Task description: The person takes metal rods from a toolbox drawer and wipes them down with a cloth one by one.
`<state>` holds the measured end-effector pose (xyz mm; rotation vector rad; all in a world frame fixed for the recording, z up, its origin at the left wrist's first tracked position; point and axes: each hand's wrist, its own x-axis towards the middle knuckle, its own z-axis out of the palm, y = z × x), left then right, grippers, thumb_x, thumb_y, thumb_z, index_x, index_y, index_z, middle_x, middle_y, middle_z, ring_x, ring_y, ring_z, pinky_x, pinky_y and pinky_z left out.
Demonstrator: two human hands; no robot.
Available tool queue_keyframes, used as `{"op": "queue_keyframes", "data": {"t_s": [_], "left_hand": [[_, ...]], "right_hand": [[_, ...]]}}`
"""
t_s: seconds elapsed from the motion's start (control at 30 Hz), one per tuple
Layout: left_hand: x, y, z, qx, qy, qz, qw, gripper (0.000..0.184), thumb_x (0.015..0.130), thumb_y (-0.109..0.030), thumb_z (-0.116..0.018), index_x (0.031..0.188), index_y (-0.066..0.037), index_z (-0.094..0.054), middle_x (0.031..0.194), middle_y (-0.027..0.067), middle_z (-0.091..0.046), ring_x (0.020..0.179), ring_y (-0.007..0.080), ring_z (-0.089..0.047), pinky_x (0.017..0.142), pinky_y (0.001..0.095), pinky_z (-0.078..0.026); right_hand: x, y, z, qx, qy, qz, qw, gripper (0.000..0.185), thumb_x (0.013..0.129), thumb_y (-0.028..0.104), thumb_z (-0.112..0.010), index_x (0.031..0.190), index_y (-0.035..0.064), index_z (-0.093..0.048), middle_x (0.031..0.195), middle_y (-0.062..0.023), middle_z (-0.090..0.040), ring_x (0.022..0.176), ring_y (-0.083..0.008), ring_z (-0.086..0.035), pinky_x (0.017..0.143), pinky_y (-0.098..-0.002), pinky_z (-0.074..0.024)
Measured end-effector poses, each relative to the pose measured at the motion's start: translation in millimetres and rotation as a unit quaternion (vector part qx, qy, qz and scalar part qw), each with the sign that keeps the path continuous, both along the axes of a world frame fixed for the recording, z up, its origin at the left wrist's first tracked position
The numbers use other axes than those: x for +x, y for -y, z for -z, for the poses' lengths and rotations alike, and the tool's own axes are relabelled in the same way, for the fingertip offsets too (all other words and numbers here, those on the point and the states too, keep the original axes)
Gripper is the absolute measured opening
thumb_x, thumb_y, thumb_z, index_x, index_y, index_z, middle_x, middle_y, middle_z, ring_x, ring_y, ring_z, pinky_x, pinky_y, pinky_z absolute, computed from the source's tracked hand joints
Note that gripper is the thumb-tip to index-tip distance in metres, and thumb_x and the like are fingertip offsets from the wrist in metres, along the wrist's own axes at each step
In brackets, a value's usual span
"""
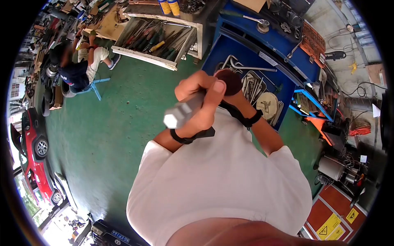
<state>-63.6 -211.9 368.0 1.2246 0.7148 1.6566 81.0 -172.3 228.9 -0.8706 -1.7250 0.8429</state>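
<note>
My left hand [207, 100] is closed around a grey metal bar with a hexagonal end [180, 112]. Its bright end points down and to the left, slightly blurred. Right beside it, my right hand [234, 97] is closed at a dark red-brown round piece [228, 81]. Whether that piece and the bar are joined I cannot tell, since the fingers cover the place between. Both hands are raised in front of my chest, above an open blue drawer [210, 52] with hex keys [252, 69] and other metal tools in it.
A white drawer [143, 61] full of files and screwdrivers stands beyond my hands. A blue tool cabinet [283, 45] is at the right. Another person [76, 74] sits on a blue stool [95, 87] at the left. A red car [37, 160] is parked farther left.
</note>
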Motion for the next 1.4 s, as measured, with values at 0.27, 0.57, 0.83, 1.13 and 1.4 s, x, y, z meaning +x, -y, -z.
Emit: {"op": "queue_keyframes", "data": {"t_s": [0.27, 0.57, 0.83, 1.13, 1.4], "left_hand": [[10.9, -17.2, 2.4, 0.013, 0.154, -0.024, 0.988, 0.024, 0.094, -0.012, -0.051, 0.076, -0.008, -0.035, 0.048, 0.0013, -0.033, 0.041, 0.0095, -0.028, 0.041, 0.0275, -0.023], [29.4, -38.5, 21.0, -0.071, -0.067, 0.064, 0.993, 0.022, 0.093, -0.018, -0.064, 0.086, -0.006, -0.046, 0.059, -0.0017, -0.046, 0.051, 0.0098, -0.043, 0.050, 0.0251, -0.036], [-1.4, -34.0, 47.2, 0.158, -0.201, -0.117, 0.960, 0.054, 0.076, -0.018, -0.078, 0.118, -0.004, -0.047, 0.109, 0.0136, -0.051, 0.101, 0.0266, -0.051, 0.090, 0.0368, -0.040], [-51.7, -48.4, 69.1, -0.002, -0.066, 0.162, 0.985, 0.071, 0.089, -0.069, -0.042, 0.122, -0.006, -0.042, 0.113, 0.0131, -0.052, 0.101, 0.0213, -0.051, 0.087, 0.0359, -0.040], [-14.2, -28.9, 69.5, 0.103, 0.122, -0.170, 0.972, 0.062, 0.089, -0.065, -0.045, 0.105, -0.005, -0.045, 0.098, 0.0139, -0.052, 0.091, 0.0263, -0.052, 0.080, 0.0417, -0.044]], "right_hand": [[5.0, 6.2, -11.3, 0.090, 0.168, 0.089, 0.978, 0.037, 0.058, 0.017, -0.082, 0.087, 0.0082, -0.061, 0.088, -0.0074, -0.061, 0.079, -0.0325, -0.059, 0.073, -0.0390, -0.0481], [0.6, 18.8, -49.9, 0.100, 0.266, 0.123, 0.951, 0.043, 0.073, 0.019, -0.076, 0.110, 0.0051, -0.059, 0.091, -0.0113, -0.067, 0.082, -0.0319, -0.067, 0.071, -0.0349, -0.0518], [21.7, 10.9, -50.8, -0.117, -0.175, 0.047, 0.977, 0.005, 0.085, 0.003, -0.066, 0.089, 0.0057, -0.063, 0.081, -0.0026, -0.060, 0.075, -0.0147, -0.060, 0.068, -0.0277, -0.0472], [-1.1, -10.8, -106.9, -0.039, -0.342, 0.173, 0.923, 0.022, 0.083, 0.000, -0.057, 0.102, 0.0060, -0.049, 0.093, -0.0085, -0.056, 0.091, -0.0237, -0.062, 0.082, -0.0367, -0.0513], [-23.0, -7.3, -143.2, -0.187, -0.603, 0.109, 0.768, 0.015, 0.088, 0.010, -0.058, 0.102, 0.0083, -0.055, 0.093, -0.0046, -0.064, 0.087, -0.0196, -0.063, 0.079, -0.0349, -0.0505]]}}
